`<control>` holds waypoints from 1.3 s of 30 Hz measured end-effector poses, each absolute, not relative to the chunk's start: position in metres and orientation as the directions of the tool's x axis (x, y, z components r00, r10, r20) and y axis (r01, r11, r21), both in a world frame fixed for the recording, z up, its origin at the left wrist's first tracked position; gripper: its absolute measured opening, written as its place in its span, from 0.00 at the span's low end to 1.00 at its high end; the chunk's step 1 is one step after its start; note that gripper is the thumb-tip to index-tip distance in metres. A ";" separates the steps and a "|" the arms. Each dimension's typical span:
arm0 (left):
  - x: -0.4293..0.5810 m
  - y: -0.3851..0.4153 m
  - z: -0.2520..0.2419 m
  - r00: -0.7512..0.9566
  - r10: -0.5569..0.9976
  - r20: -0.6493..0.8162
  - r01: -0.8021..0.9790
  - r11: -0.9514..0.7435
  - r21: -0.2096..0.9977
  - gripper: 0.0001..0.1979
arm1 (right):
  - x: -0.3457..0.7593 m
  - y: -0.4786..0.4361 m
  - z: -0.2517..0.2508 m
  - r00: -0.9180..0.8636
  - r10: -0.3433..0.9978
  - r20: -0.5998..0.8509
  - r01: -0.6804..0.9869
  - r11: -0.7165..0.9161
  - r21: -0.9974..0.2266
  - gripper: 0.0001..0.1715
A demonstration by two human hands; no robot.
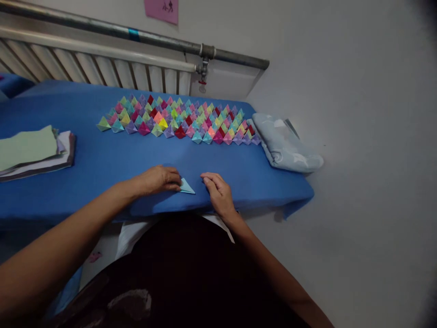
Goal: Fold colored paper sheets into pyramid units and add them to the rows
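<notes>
Now L hand point(160, 179), fingers bent, grips folded lt-blue paper point(186, 186) at its 3 o'clock. R hand point(219, 190) half-curled just past the tip, can't tell if holding anything. Multicol. paper pieces point(180, 132) rowed at 12 o'clock.

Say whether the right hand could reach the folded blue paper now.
Likely yes: only blue cloth shows between the right hand and the folded paper, whose other end the left hand covers.
</notes>
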State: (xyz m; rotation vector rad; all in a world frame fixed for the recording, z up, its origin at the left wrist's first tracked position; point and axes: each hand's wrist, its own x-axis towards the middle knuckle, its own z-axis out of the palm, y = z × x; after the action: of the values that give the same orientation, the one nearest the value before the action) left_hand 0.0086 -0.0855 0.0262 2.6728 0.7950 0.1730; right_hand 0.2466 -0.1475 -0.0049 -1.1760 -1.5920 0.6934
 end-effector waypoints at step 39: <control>0.061 -0.149 0.025 0.149 0.940 0.306 0.967 -0.204 0.154 0.11 | 0.189 -0.128 0.014 -0.096 0.964 0.249 0.560 0.260 -0.787 0.10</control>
State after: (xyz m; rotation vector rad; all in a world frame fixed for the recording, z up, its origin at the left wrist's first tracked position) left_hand 0.0609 -0.1495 0.0252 2.4392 2.0292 0.5463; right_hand 0.1889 -0.1279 0.0142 -1.3993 -1.7638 0.6639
